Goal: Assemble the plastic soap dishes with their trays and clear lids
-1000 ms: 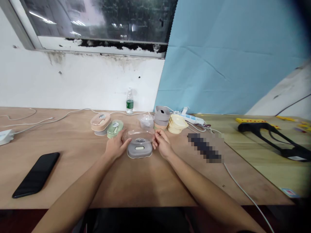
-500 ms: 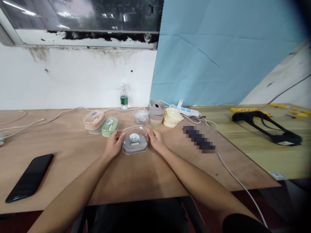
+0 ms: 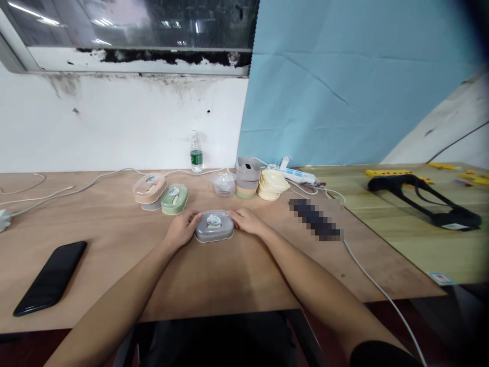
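On the table in front of me sits a grey plastic box point(image 3: 214, 236) with a clear lid point(image 3: 225, 220) over it. A round white label sticks to the lid's top. My left hand point(image 3: 183, 227) grips the lid's left side, fingers curled at the edge. At the opposite side, my right hand point(image 3: 244, 220) holds the lid with its thumb and fingers. To the left are a green lidded box point(image 3: 174, 203) and a pink lidded box point(image 3: 147, 189), the pink one on top of a grey one.
Behind stand clear lids point(image 3: 223, 184), stacked grey boxes point(image 3: 247, 173), cream boxes point(image 3: 272, 184) and a water bottle point(image 3: 196, 155). A black phone point(image 3: 51, 278) lies at left, a pixelated dark object point(image 3: 315, 220) at right. White cables and a power strip point(image 3: 300, 176) run along the back.
Both hands have brought the clear lid down: it stood raised and tilted over the grey box, and now lies low and level on it. The view has shifted slightly.
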A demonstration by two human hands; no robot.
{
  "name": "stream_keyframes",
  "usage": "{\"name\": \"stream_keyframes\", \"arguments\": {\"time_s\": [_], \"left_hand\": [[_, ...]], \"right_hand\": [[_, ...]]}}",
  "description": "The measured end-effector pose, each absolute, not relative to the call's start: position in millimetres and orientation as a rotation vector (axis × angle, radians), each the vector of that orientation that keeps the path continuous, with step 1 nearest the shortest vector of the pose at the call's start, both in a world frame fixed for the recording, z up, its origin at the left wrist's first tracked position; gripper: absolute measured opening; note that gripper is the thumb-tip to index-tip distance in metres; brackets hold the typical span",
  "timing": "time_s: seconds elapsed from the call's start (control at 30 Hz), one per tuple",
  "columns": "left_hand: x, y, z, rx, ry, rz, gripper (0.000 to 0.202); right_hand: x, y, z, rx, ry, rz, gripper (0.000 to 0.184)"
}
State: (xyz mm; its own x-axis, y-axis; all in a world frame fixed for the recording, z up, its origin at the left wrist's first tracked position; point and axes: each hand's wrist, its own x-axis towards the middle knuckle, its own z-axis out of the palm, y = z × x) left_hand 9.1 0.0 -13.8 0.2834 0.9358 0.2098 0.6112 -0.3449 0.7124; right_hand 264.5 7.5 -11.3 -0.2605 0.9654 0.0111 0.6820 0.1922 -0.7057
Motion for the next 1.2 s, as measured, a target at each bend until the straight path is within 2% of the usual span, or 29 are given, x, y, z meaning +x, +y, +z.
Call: {"name": "stream_keyframes", "arguments": {"time_s": [0.27,0.43,0.53,0.97,1.2], "left_hand": [[2.0,-0.3,-7.4,2.221,1.441,0.773,0.052],[-5.9,3.3,-3.3,2.569,1.156,0.578,0.093],[-4.7,2.8,-5.2,2.567,1.132,0.503,0.105],[-4.6,3.4,-3.5,2.555,1.243,0.67,0.096],[-15.8,7.6,8.3,2.327,1.678,1.049,0.096]], "right_hand": [[264.8,9.3,-15.8,-1.499,-2.041,0.748,0.059],[269.2,16.1,-20.4,-1.544,-1.77,0.943,0.061],[270.4,19.1,-24.6,-1.533,-1.711,0.965,0.057],[264.6,14.5,-24.0,-1.451,-1.691,1.023,0.05],[268.8,16.2,-29.6,-1.42,-1.897,0.797,0.046]]}}
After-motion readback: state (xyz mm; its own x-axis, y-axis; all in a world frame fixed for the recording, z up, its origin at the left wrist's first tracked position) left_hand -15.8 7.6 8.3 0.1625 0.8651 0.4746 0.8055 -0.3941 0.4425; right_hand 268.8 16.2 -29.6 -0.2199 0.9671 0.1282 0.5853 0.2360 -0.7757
